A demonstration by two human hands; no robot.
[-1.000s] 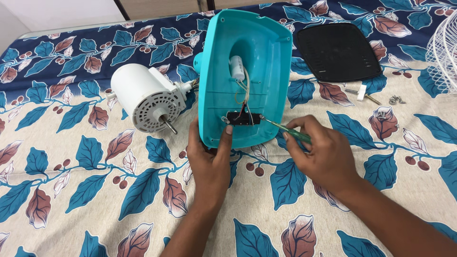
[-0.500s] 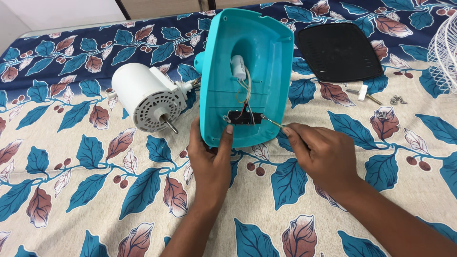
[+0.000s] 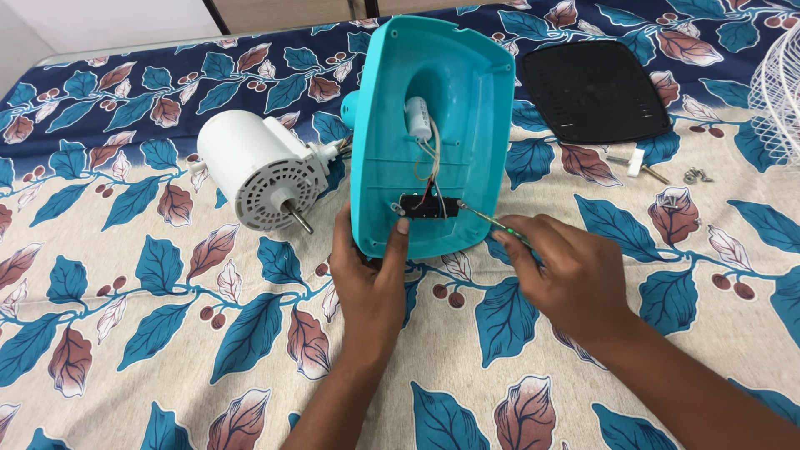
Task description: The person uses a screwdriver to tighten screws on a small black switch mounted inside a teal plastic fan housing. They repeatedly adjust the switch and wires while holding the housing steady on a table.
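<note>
The turquoise fan base (image 3: 433, 125) is held tilted on its lower edge on the leaf-printed cloth (image 3: 125, 333), hollow underside turned toward the camera. It is steadied by the left hand (image 3: 371, 279), whose fingers are clamped on the lower rim, the thumb resting just below the black switch block (image 3: 427, 207) mounted inside the shell. A thin green-handled screwdriver (image 3: 492, 222) is pinched between the closed fingers of the right hand (image 3: 571, 275). Its long axis runs up and to the left from the right hand, and its tip is at the right end of the switch block; whether it touches a screw cannot be told. The right hand is therefore the nearer to that fixing point. Thin wires run from the block up to a white cylindrical capacitor (image 3: 418, 117). A white motor (image 3: 258, 169) lies just left of the base, joined to it by a neck. A black cover plate (image 3: 596, 92) and loose screws (image 3: 696, 175) lie well apart to the right.
</note>
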